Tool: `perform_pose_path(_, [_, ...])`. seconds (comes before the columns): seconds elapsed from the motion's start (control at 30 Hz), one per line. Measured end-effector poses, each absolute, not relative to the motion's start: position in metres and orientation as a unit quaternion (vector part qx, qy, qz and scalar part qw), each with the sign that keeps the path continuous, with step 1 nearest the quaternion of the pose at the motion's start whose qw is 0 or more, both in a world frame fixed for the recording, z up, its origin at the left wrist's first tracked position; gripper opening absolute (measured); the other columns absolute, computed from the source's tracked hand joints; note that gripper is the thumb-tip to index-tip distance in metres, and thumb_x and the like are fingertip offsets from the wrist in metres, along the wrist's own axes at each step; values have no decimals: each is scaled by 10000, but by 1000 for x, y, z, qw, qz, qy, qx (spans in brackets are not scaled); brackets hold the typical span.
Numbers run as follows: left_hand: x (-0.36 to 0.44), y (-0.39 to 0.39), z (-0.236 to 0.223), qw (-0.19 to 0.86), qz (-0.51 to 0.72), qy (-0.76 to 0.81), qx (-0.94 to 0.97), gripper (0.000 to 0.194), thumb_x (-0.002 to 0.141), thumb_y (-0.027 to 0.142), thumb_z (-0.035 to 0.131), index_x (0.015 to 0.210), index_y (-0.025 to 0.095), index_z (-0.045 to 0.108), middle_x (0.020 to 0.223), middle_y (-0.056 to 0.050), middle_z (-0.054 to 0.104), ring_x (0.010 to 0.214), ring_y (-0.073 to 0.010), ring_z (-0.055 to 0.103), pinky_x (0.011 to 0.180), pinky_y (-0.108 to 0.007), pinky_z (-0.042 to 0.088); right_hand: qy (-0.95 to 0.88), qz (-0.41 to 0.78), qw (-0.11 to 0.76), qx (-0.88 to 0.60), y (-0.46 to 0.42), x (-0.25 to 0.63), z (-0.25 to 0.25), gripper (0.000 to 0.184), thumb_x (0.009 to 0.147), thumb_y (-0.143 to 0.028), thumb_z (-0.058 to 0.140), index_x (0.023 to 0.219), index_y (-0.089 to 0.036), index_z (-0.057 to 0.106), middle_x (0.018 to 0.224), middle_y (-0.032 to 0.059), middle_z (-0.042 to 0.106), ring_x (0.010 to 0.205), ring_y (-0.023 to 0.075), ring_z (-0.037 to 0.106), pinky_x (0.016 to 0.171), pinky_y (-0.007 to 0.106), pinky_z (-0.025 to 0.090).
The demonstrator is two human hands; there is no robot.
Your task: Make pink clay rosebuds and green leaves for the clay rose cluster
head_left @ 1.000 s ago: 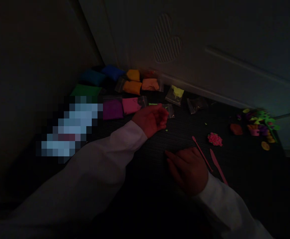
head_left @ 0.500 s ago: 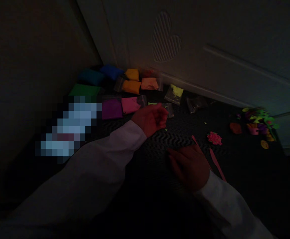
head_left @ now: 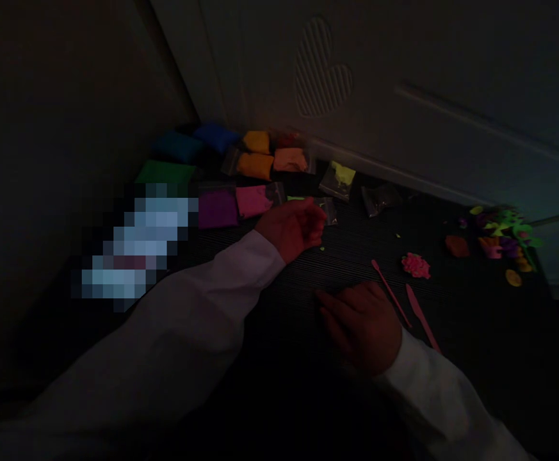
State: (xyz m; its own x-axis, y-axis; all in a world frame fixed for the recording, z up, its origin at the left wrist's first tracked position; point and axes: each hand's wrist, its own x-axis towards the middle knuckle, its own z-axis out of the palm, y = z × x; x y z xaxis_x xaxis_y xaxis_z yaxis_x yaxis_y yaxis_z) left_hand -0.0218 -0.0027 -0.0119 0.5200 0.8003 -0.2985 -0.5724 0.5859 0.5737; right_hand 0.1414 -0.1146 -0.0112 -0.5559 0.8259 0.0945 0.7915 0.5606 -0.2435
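Observation:
The picture is very dark. My left hand (head_left: 292,232) is over the dark table with its palm turned partly up and its fingers curled in. Whatever lies within those fingers, if anything, cannot be made out. Just behind it is a small bag of light green clay (head_left: 299,199), partly covered by the hand. Lower and to the right, my right hand (head_left: 363,325) is low over the tabletop, index finger and thumb pointing left with tips apart; no object shows between them. A thin pink stick tool (head_left: 391,293) and a pink plastic knife (head_left: 422,316) lie beside it.
Several clay bags, among them purple (head_left: 218,208), pink (head_left: 253,201) and orange (head_left: 256,166), line the back. A pink ruffled clay piece (head_left: 416,266) lies right of centre. Colourful clay shapes (head_left: 504,237) cluster far right. A bright blurred patch (head_left: 152,234) is at left.
My right hand has shifted slightly left, uncovering more of the thin pink stick tool. My left hand looks nearly unchanged, and the whole view has moved a little.

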Motion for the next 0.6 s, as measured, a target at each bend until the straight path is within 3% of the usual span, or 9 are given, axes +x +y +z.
perform_pose_path(0.6, [-22, -2, -12, 848, 402, 274, 209, 259, 723, 327, 472, 616, 108, 560, 552, -18, 517, 493, -85, 434, 525, -256, 325, -862, 65, 88, -495, -111, 146, -11, 309, 810, -298, 424, 1070, -197, 558, 701, 17, 573, 654, 147, 480, 677, 326, 326])
